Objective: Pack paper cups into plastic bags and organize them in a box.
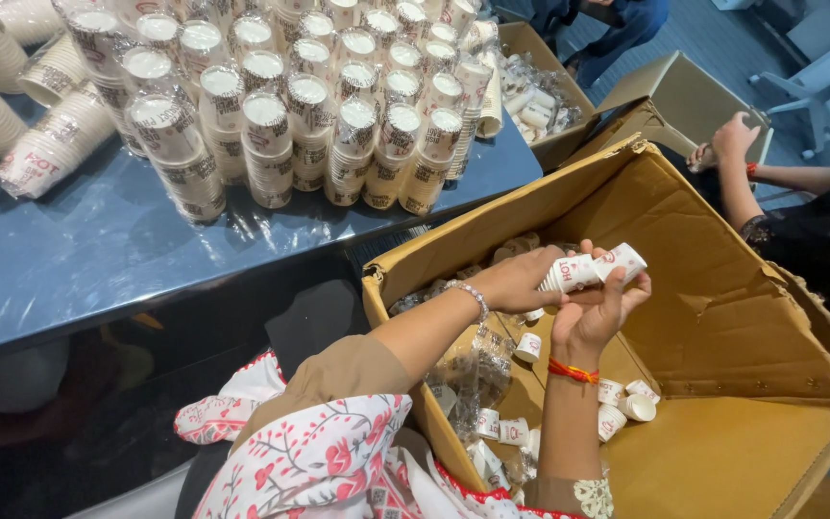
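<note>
Currently: both hands, left hand (516,282) and right hand (596,309), fingers pinching short cup stack (592,268) over cardboard box (722,317); loose cups (626,402) below; wrapped cup stacks (309,115) crowd blue counter (98,259).

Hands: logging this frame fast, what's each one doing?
Left hand: closed on the stack of paper cups.
Right hand: holding the same stack from below.

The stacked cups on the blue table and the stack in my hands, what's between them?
In the head view: bare blue table, then the open cardboard box's near flap. Both hands, left hand and right hand, hold that small cup stack.
</note>
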